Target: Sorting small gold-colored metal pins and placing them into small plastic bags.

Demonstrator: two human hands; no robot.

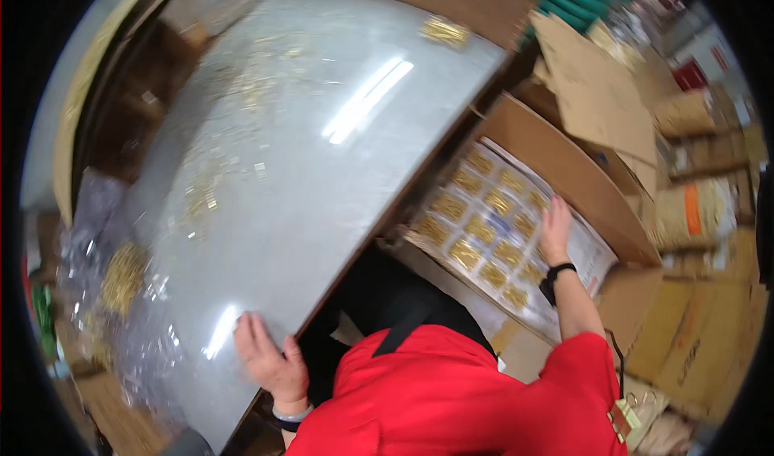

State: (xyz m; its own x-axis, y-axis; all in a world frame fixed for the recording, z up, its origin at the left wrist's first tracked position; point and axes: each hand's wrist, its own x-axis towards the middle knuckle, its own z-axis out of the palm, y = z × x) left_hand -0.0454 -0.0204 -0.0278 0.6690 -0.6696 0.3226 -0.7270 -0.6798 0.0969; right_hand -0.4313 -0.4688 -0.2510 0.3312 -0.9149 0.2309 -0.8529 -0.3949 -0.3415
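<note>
My left hand (270, 361) rests at the near edge of a grey, shiny tabletop (339, 190), with its fingers stretched out and nothing in them. To the right, my right hand (555, 232) reaches into an open cardboard box (556, 137). Its fingers look extended over the packets, though blur hides whether they touch one. Rows of small clear packets of gold-coloured pieces (481, 229) lie inside the box on a pale sheet (592, 254). Loose small gold pieces (201, 198) are scattered over the left and far parts of the tabletop.
Clear plastic bags (149, 347) and a gold bundle (123, 279) lie along the table's left side. Another gold bundle (445, 32) sits at its far end. Cardboard flaps (597, 93) rise behind the box, and stacked cartons (685, 327) stand at the right.
</note>
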